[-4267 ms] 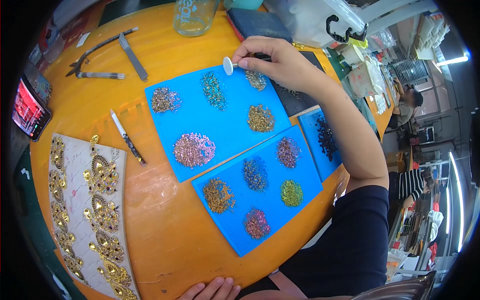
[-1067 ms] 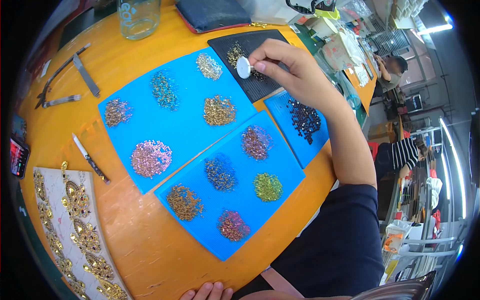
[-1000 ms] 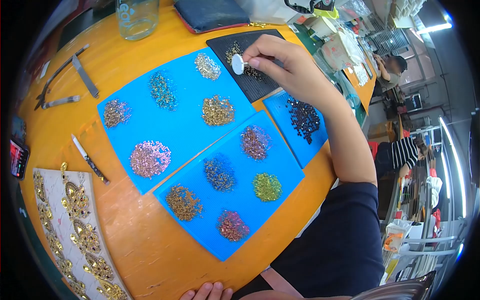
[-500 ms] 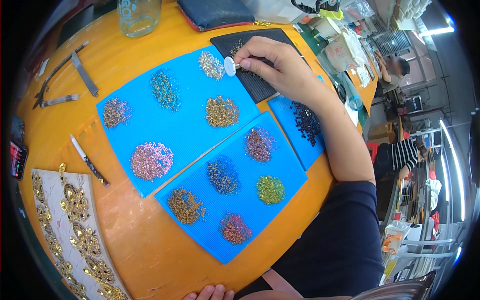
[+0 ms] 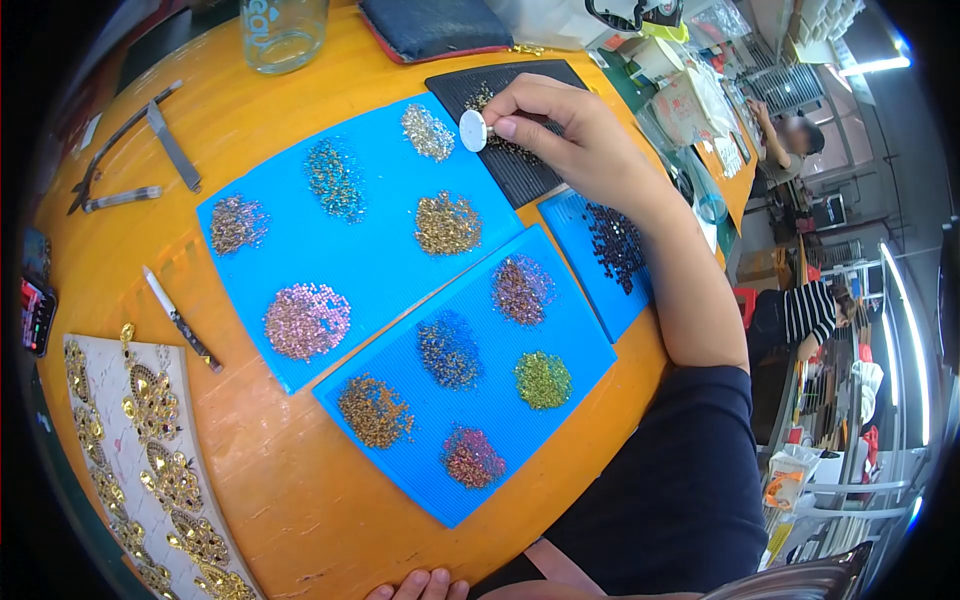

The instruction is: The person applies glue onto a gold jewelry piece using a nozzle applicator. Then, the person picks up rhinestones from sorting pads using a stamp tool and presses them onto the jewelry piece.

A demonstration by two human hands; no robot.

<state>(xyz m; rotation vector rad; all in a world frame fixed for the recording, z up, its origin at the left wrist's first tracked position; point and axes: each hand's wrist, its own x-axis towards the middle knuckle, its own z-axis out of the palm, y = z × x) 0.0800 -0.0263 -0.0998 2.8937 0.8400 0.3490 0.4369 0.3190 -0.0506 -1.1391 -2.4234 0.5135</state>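
Note:
In my right hand (image 5: 570,130), a small white disc with a short stem (image 5: 473,131) is pinched between thumb and forefinger, its flat face turned left. The disc is over the left edge of a black ribbed board (image 5: 530,182), which bears scattered gold-coloured bits partly covered by the hand. Just left of it lies a pile of silvery rhinestones (image 5: 428,133) on a blue ribbed board (image 5: 385,290). Of my left hand (image 5: 425,585), only fingertips show, resting at the table's near edge; nothing is seen in them.
Several rhinestone piles cover a second blue board (image 5: 480,410), and dark stones (image 5: 615,245) lie on a third. Gold jewelled trims (image 5: 150,400) hang along a pale strip at left, near a knife-like tool (image 5: 182,320) and tweezers (image 5: 172,145). A glass jar (image 5: 285,40) stands behind.
My right hand has moved slightly right with the white disc, away from the silvery pile and over the black board's edge. My left fingertips have stayed put.

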